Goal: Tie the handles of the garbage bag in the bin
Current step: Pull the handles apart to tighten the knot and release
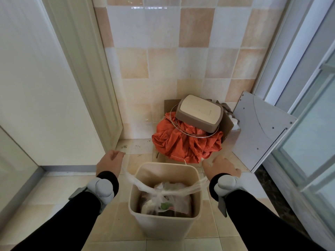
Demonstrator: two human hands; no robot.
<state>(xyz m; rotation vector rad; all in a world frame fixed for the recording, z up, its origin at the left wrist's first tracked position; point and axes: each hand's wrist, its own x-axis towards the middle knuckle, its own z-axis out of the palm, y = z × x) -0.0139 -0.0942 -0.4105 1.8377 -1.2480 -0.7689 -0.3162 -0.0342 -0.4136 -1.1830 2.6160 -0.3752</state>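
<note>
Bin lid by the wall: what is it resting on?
The bin lid lies tilted on crumpled orange fabric and a wire hoop. Cardboard shows behind; whatever lies beneath the fabric is hidden.

The beige bin [164,221] stands upright on the tiled floor right below me, open at the top. Inside it sits the clear garbage bag [164,202], full of mixed rubbish. Its two thin handles [178,190] cross in a knot over the middle and stretch out taut past the rim to either side.
</note>
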